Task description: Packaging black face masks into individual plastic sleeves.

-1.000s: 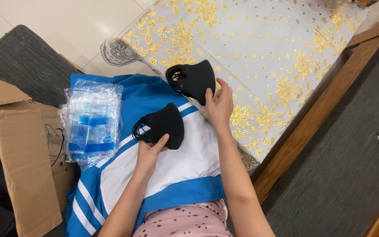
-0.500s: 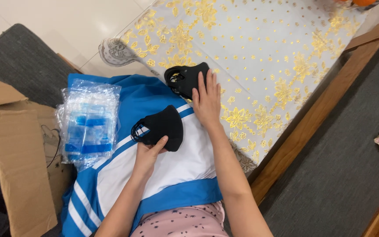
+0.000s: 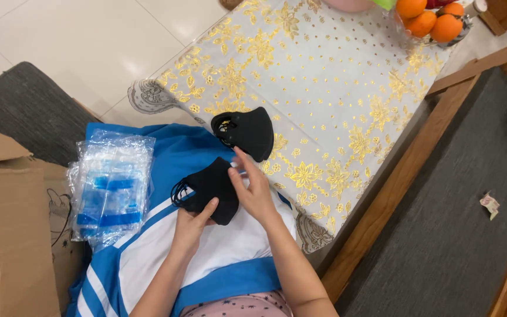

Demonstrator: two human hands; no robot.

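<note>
On blue-white cloth (image 3: 148, 264), both hands' grips, left hand (image 3: 190, 226) and right hand (image 3: 255, 191), seemingly pinch black mask (image 3: 209, 188).

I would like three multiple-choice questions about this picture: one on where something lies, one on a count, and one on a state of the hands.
1. Where does the second black mask lie?
A. at the edge of the gold-flowered tablecloth
B. inside the cardboard box
C. on the grey mat

2. How many black masks are in view?
A. one
B. two
C. four

3. What are the hands doing?
A. both rest empty on the cloth
B. only one touches a mask
C. both hold one black mask

Answers:
1 A, it sits where the tablecloth meets the blue and white garment.
2 B, one lies on the cloth and one is in the hands.
3 C, the left hand grips it from below and the right hand from the side.
</note>
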